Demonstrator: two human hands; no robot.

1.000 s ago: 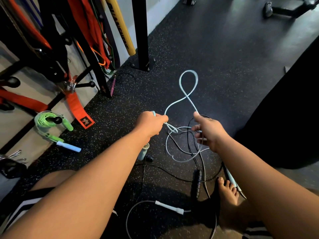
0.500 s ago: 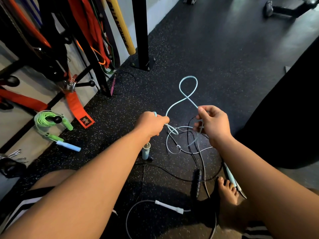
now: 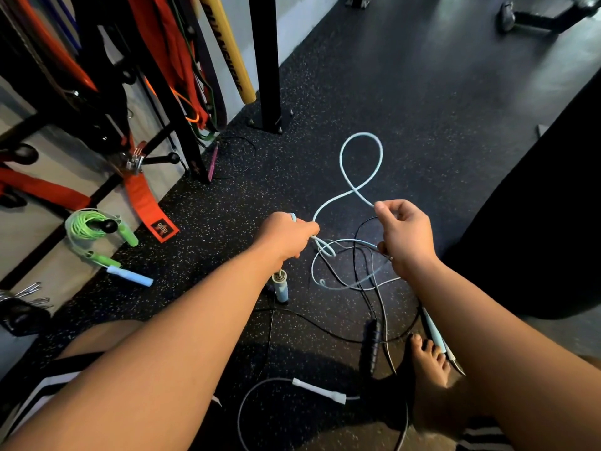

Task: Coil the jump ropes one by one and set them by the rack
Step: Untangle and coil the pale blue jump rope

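One rope is in work now: the light blue jump rope (image 3: 361,164). Its far part lies as a figure-eight loop on the floor (image 3: 439,92) in front of us, and its nearer turns hang between our hands, mixed with a black rope (image 3: 356,275). Our left hand (image 3: 286,234) is clenched round the gathered turns, and a blue handle (image 3: 280,286) hangs just below it. Our right hand (image 3: 406,236) pinches the strand with thumb and forefinger just beside the crossing of the loop, and its lower fingers seem to hold one more pass. To do this step well, we judge we should bring the pinched strand to the left fist in turns of equal size, let the eight untwist, and keep the black rope out of the coil. The green rope (image 3: 87,226) already lies coiled by the rack (image 3: 182,125), well apart to our left. Compared with one second ago, the right hand has risen from the low tangle and turned its fingers up to take the strand higher, while the left fist has hardly moved.
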